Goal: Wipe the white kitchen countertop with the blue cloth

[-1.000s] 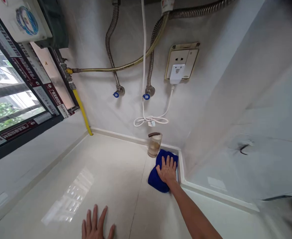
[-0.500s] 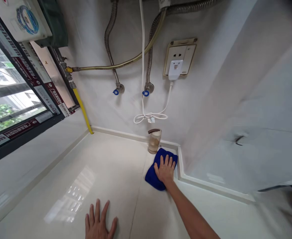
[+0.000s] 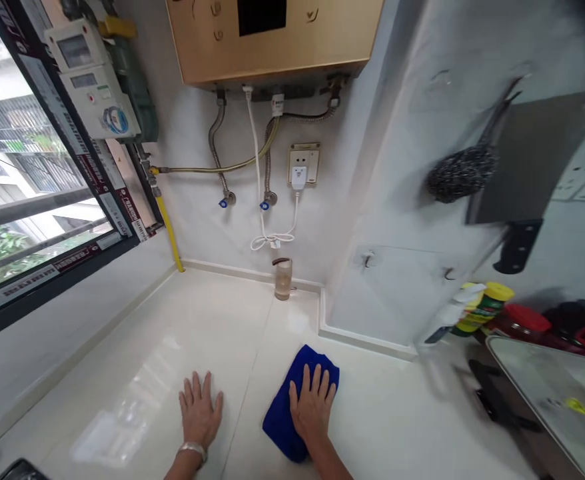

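At lower centre of the frame, our right hand (image 3: 312, 402) lies fingers spread atop the cloth (image 3: 281, 419), whose long axis slants toward upper right; our spread left hand (image 3: 200, 412) rests apart.

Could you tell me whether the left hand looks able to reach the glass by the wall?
Probably yes: the left hand holds nothing, and nothing stands on the counter between it and the glass.
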`<state>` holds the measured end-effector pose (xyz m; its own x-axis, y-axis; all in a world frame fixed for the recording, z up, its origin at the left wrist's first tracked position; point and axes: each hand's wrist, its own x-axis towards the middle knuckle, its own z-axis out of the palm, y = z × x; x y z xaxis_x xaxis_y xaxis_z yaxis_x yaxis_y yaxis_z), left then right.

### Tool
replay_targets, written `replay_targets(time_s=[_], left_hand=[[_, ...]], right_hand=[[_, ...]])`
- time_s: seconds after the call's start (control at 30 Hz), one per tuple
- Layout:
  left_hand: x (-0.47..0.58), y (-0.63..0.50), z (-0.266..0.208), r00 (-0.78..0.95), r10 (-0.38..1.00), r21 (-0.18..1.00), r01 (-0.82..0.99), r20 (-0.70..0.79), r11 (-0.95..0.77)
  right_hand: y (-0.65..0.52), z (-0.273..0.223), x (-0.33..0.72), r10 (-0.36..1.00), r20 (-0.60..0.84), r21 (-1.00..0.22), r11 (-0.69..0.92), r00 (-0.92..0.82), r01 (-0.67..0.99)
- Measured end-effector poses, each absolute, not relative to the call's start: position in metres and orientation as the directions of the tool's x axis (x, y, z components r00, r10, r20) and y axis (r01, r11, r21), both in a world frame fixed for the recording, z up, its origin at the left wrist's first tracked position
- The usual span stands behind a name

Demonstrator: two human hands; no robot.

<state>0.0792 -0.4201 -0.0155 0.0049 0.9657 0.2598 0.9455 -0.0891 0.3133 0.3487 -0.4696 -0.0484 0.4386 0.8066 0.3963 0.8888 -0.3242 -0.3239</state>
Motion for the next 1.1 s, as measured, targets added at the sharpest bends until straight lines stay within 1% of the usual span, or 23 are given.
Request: replay_targets(time_s=[0.07, 0.13, 0.17, 0.23, 0.33, 0.43, 0.5, 0.57, 0.63, 0.7, 0.77, 0.8, 0.87, 0.93, 1.0, 1.1], left_hand=[[0.117, -0.443, -0.014, 0.117, 0.937, 0.365, 0.900, 0.329, -0.240], [0.163, -0.474, -0.017, 0.343, 0.864, 0.367, 0.800, 0.370, -0.475], [0.185, -0.492, -0.020, 0.436, 0.822, 0.359, 0.748, 0.367, -0.557], [0.221, -0.522, -0.027, 0.582, 0.746, 0.332, 0.669, 0.323, -0.665], [0.238, -0.545, -0.034, 0.703, 0.669, 0.277, 0.611, 0.242, -0.742], [0.218, -0.540, -0.026, 0.768, 0.610, 0.236, 0.567, 0.195, -0.789], [0.194, -0.531, -0.012, 0.821, 0.548, 0.254, 0.503, 0.158, -0.826], [0.167, -0.524, 0.004, 0.871, 0.481, 0.310, 0.431, 0.103, -0.848], [0.142, -0.522, 0.019, 0.896, 0.441, 0.375, 0.393, 0.047, -0.839], [0.124, -0.523, 0.030, 0.902, 0.432, 0.425, 0.390, 0.002, -0.817], [0.119, -0.525, 0.036, 0.887, 0.462, 0.443, 0.413, 0.002, -0.796], [0.123, -0.525, 0.037, 0.868, 0.496, 0.439, 0.436, 0.025, -0.786], [0.141, -0.523, 0.037, 0.798, 0.593, 0.414, 0.507, 0.105, -0.756], [0.167, -0.518, 0.035, 0.713, 0.681, 0.386, 0.588, 0.166, -0.711], [0.192, -0.515, 0.031, 0.659, 0.735, 0.355, 0.657, 0.156, -0.665], [0.210, -0.516, 0.025, 0.630, 0.770, 0.316, 0.714, 0.098, -0.625]], right_hand=[[-0.483, -0.050, 0.355, 0.807, 0.392, -0.343, -0.317, 0.441, 0.884], [-0.493, -0.051, 0.364, 0.810, 0.376, -0.381, -0.307, 0.449, 0.872], [-0.497, -0.051, 0.371, 0.816, 0.370, -0.399, -0.292, 0.444, 0.869], [-0.506, -0.050, 0.385, 0.839, 0.372, -0.407, -0.237, 0.397, 0.882], [-0.526, -0.051, 0.408, 0.874, 0.401, -0.335, -0.139, 0.274, 0.932], [-0.560, -0.054, 0.423, 0.885, 0.403, -0.264, -0.131, 0.233, 0.956], [-0.590, -0.057, 0.424, 0.890, 0.385, -0.262, -0.146, 0.242, 0.954], [-0.619, -0.060, 0.422, 0.897, 0.371, -0.297, -0.130, 0.240, 0.946], [-0.643, -0.059, 0.421, 0.900, 0.372, -0.365, -0.081, 0.225, 0.927], [-0.655, -0.056, 0.423, 0.889, 0.387, -0.455, -0.044, 0.243, 0.889], [-0.656, -0.049, 0.430, 0.869, 0.409, -0.515, -0.032, 0.278, 0.857], [-0.654, -0.045, 0.434, 0.860, 0.422, -0.521, -0.030, 0.288, 0.853], [-0.644, -0.037, 0.442, 0.858, 0.434, -0.490, -0.030, 0.274, 0.871], [-0.634, -0.029, 0.447, 0.881, 0.409, -0.441, -0.037, 0.238, 0.897], [-0.626, -0.024, 0.450, 0.909, 0.359, -0.395, -0.058, 0.212, 0.917], [-0.620, -0.023, 0.449, 0.926, 0.324, -0.356, -0.070, 0.193, 0.932]])
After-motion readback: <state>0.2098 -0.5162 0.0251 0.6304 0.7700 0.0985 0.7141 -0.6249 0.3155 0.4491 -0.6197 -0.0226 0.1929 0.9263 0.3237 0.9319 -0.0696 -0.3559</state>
